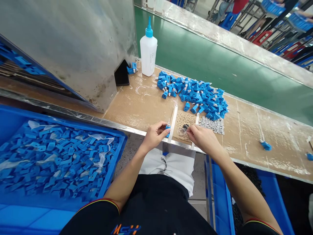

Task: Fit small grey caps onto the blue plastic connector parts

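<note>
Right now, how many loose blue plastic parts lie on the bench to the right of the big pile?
2: one blue plastic part out on the bench right of the big pile, another cut off at the frame's right edge. More may lie beyond that edge.

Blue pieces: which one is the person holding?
The blue plastic piece pinched in the left hand. No other piece is held: the rest lie loose, like those in the heap and the blue crate.

Factory floor, pretty much for sure. Green conveyor belt (195, 49) alongside a cardboard-topped workbench (137, 104), heaps of small blue plastic parts (193, 94), a big blue crate (121, 143) packed with more, plus plastic stools (228, 21) way off in the background.
</note>
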Demonstrator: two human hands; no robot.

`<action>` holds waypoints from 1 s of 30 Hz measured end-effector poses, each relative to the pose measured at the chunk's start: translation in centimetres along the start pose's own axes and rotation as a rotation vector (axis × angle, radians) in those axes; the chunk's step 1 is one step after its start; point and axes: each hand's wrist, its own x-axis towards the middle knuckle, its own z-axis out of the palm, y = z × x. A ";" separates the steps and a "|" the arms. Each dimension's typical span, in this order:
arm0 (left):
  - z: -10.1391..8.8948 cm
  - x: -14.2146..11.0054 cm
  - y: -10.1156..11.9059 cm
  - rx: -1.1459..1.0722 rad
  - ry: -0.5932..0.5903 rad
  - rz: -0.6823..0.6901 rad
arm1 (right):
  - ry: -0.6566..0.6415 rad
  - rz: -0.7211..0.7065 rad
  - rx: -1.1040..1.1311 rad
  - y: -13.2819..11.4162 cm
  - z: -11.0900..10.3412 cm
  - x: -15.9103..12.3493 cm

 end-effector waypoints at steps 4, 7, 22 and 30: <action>0.0 0.0 -0.1 0.011 0.004 0.014 | -0.021 0.011 -0.011 -0.2 -0.2 0.1; 0.0 -0.1 0.0 0.016 -0.002 0.016 | -0.031 0.020 -0.028 -0.3 -0.4 0.1; 0.0 -0.2 -0.1 0.047 -0.016 0.026 | -0.096 0.014 -0.115 -0.9 -1.2 0.8; -0.1 -0.2 -0.6 0.052 -0.022 0.026 | -0.165 0.056 -0.152 -1.3 -2.0 0.7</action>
